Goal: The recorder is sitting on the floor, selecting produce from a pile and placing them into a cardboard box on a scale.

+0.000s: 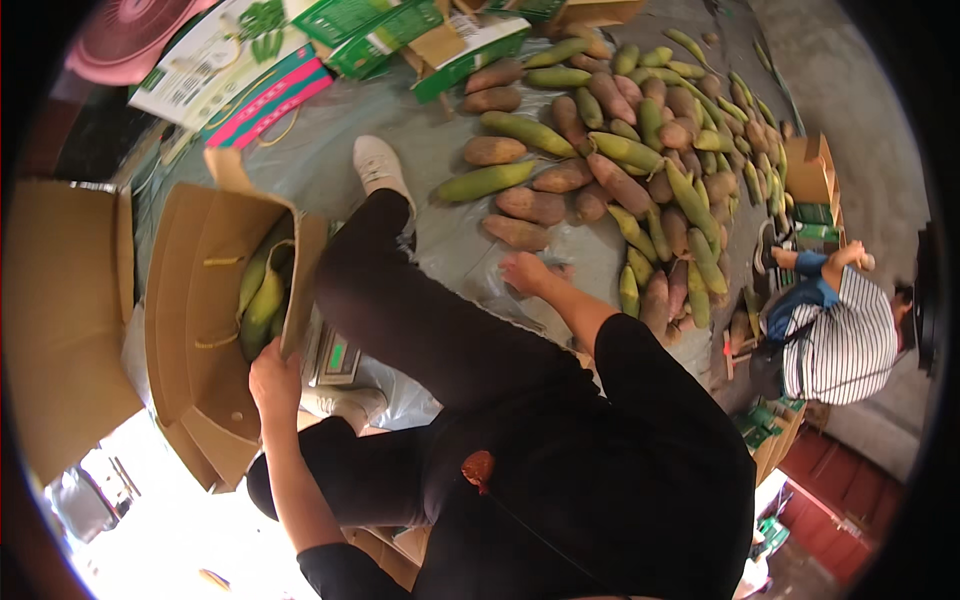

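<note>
My left hand grips the near right rim of an open cardboard box, fingers closed over its edge. Inside the box lie several long green radishes; its wall hides part of them. Box and hand are beside a scale with a lit green display. Out over the floor sheet, my right hand has its fingers apart, and I see nothing held in it. Nearest to that hand are reddish-brown oblong roots, at the near edge of a large pile mixed with green radishes.
Printed green-and-white cartons and a pink basket stand at the far left. Another cardboard box is at the left edge. A person in a striped shirt sits at right, near more cartons. My shoe rests on the plastic sheet.
</note>
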`<action>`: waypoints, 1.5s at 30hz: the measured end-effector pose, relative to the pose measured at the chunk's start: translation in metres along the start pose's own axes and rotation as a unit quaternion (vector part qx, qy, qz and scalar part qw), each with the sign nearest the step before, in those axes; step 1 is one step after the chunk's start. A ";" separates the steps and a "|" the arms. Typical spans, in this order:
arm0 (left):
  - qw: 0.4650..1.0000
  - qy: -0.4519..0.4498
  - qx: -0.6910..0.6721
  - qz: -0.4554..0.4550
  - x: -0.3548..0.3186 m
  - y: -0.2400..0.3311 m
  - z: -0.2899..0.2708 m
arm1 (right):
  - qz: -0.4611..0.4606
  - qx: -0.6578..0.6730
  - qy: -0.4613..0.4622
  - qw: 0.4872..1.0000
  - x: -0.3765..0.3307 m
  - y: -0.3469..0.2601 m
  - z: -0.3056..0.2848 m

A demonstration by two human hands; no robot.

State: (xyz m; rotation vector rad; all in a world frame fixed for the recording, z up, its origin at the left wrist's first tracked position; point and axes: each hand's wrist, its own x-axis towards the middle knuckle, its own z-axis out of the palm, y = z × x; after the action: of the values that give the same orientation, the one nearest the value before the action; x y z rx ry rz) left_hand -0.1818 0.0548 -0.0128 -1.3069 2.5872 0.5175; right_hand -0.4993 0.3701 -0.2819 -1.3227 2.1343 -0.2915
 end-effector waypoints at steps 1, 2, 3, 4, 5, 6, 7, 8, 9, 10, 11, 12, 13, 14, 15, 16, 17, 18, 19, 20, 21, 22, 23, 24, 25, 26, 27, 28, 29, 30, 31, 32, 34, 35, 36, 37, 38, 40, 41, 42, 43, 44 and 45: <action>1.000 0.018 -0.003 0.000 -0.006 -0.005 -0.006 | 0.032 0.015 -0.016 0.999 0.011 -0.021 -0.014; 1.000 0.015 -0.005 0.018 -0.004 0.002 -0.006 | 0.049 0.014 -0.008 0.999 0.012 -0.016 -0.021; 1.000 0.012 -0.019 0.002 -0.004 0.006 -0.006 | 0.094 0.064 0.051 0.992 0.016 -0.016 -0.029; 0.999 0.009 -0.032 -0.014 -0.003 0.010 -0.005 | 0.137 0.113 0.111 0.978 0.018 -0.016 -0.036; 0.999 0.007 -0.031 -0.005 -0.002 0.013 -0.003 | 0.145 0.114 0.116 0.976 0.017 -0.012 -0.046; 0.999 0.012 -0.035 -0.010 -0.003 0.012 -0.002 | 0.127 0.173 0.144 0.966 0.017 -0.019 -0.063; 0.999 0.019 -0.041 -0.013 -0.003 0.014 -0.003 | 0.108 0.229 0.175 0.951 0.018 -0.021 -0.078; 0.999 0.016 -0.042 -0.013 -0.004 0.014 -0.003 | 0.112 0.230 0.180 0.950 0.023 -0.016 -0.083; 0.999 0.013 -0.042 -0.005 -0.003 0.017 -0.003 | 0.160 0.178 0.166 0.957 0.026 -0.008 -0.088; 0.998 0.021 -0.050 -0.010 -0.002 0.020 -0.004 | 0.208 0.126 0.150 0.958 0.027 -0.002 -0.093; 0.998 0.028 -0.059 -0.016 -0.002 0.023 -0.004 | 0.215 0.126 0.154 0.956 0.025 0.004 -0.096; 0.998 0.024 -0.061 -0.015 -0.002 0.023 -0.005 | 0.216 0.155 0.162 0.950 0.025 0.005 -0.100; 0.998 0.022 -0.060 -0.010 -0.002 0.021 -0.005 | 0.216 0.183 0.171 0.944 0.025 0.005 -0.104; 0.998 0.031 -0.062 -0.004 -0.003 0.018 -0.004 | 0.208 0.193 0.203 0.937 0.022 0.003 -0.106; 0.997 0.040 -0.066 0.003 -0.004 0.018 -0.004 | 0.213 0.193 0.208 0.935 0.022 0.010 -0.103; 0.996 0.033 -0.083 0.003 -0.003 0.019 -0.004 | 0.230 0.165 0.201 0.938 0.023 0.018 -0.101; 0.996 0.033 -0.083 0.009 -0.001 0.022 -0.003 | 0.247 0.137 0.193 0.940 0.023 0.027 -0.100; 0.996 0.027 -0.090 -0.001 -0.001 0.021 -0.003 | 0.246 0.140 0.194 0.939 0.025 0.034 -0.102; 0.995 0.023 -0.099 -0.010 -0.001 0.021 -0.002 | 0.249 0.146 0.214 0.933 0.025 0.045 -0.108; 0.995 0.026 -0.098 -0.011 -0.001 0.020 -0.001 | 0.251 0.152 0.233 0.927 0.024 0.055 -0.113; 0.995 0.025 -0.096 -0.013 -0.002 0.016 -0.001 | 0.246 0.154 0.232 0.928 0.026 0.057 -0.123; 0.995 0.025 -0.094 -0.016 -0.003 0.014 -0.001 | 0.250 0.153 0.277 0.915 0.027 0.056 -0.141; 0.995 0.030 -0.092 -0.021 -0.004 0.013 -0.001 | 0.253 0.152 0.321 0.900 0.031 0.059 -0.152; 0.996 0.027 -0.088 -0.016 -0.003 0.016 -0.001 | 0.254 0.149 0.323 0.899 0.032 0.075 -0.160; 0.996 0.025 -0.084 -0.012 -0.001 0.019 0.000 | 0.290 0.108 0.325 0.894 0.038 0.096 -0.168; 0.996 0.026 -0.087 -0.011 0.001 0.024 0.000 | 0.325 0.065 0.325 0.885 0.041 0.113 -0.173; 0.996 0.031 -0.084 -0.018 -0.001 0.026 -0.001 | 0.319 0.069 0.323 0.888 0.048 0.115 -0.177; 0.996 0.034 -0.081 -0.024 -0.002 0.026 -0.003 | 0.345 0.051 0.301 0.888 0.053 0.113 -0.186; 0.996 0.037 -0.077 -0.029 -0.003 0.023 -0.002 | 0.371 0.033 0.278 0.886 0.057 0.110 -0.195; 0.995 0.040 -0.083 -0.036 -0.002 0.022 0.001 | 0.385 0.043 0.234 0.892 0.060 0.114 -0.204; 0.994 0.042 -0.089 -0.043 -0.002 0.020 0.002 | 0.383 0.044 0.235 0.892 0.066 0.117 -0.206; 0.994 0.044 -0.088 -0.044 -0.002 0.019 0.002 | 0.420 0.074 0.230 0.875 0.071 0.120 -0.208; 0.995 0.040 -0.080 -0.036 -0.002 0.020 0.001 | 0.471 0.115 0.200 0.851 0.081 0.126 -0.208; 0.995 0.041 -0.079 -0.037 -0.002 0.019 0.001 | 0.470 0.116 0.200 0.852 0.087 0.130 -0.204; 0.995 0.044 -0.084 -0.034 -0.003 0.017 0.001 | 0.458 0.120 0.204 0.857 0.094 0.138 -0.196; 0.994 0.045 -0.089 -0.032 -0.003 0.017 0.001 | 0.446 0.124 0.207 0.862 0.099 0.144 -0.189; 0.995 0.046 -0.089 -0.030 -0.002 0.018 0.001 | 0.447 0.125 0.208 0.861 0.103 0.151 -0.183; 0.993 0.040 -0.093 -0.052 -0.001 0.022 0.001 | 0.442 0.156 0.276 0.839 0.111 0.155 -0.176; 0.994 0.041 -0.092 -0.052 -0.001 0.024 0.002 | 0.442 0.158 0.276 0.839 0.115 0.158 -0.173; 0.993 0.042 -0.096 -0.055 -0.001 0.025 0.002 | 0.444 0.156 0.278 0.838 0.120 0.157 -0.172; 0.992 0.043 -0.100 -0.059 0.000 0.025 0.002 | 0.445 0.154 0.281 0.836 0.123 0.157 -0.171; 0.993 0.043 -0.098 -0.058 0.000 0.024 0.002 | 0.446 0.155 0.280 0.836 0.126 0.156 -0.169; 0.993 0.040 -0.093 -0.062 -0.001 0.021 0.002 | 0.473 0.198 0.288 0.809 0.130 0.151 -0.169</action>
State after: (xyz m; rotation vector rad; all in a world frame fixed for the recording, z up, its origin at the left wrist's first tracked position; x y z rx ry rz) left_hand -0.1982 0.0686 -0.0099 -1.5662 2.5498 0.7135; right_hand -0.7531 0.3081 -0.2690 0.1954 2.7145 -0.7103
